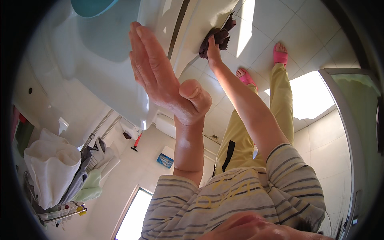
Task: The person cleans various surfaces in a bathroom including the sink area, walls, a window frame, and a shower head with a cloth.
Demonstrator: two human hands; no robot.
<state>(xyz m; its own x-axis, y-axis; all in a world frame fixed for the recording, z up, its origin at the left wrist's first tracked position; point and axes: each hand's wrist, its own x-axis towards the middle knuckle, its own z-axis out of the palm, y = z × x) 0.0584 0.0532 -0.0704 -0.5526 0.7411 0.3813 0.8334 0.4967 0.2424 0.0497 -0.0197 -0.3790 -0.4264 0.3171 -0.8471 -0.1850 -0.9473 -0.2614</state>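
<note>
My left hand (168,75) is raised with its fingers stretched out and holds nothing. In the picture it lies over the rim of a glossy white bathtub (99,90); I cannot tell whether it touches the rim. A crumpled dark maroon cloth (220,36) is gripped in my right hand (213,52). That hand reaches down beside the tub's outer side panel (198,27), and the cloth lies against or very close to the panel's lower edge. Part of a teal basin (93,6) shows at the top, within the tub.
Pale floor tiles (270,27) with sunlit patches lie under my feet in pink slippers (280,55). Towels (54,168) hang on a metal rack at left. A framed greenish panel (357,120) stands at right. A blue packet (164,161) is by the wall.
</note>
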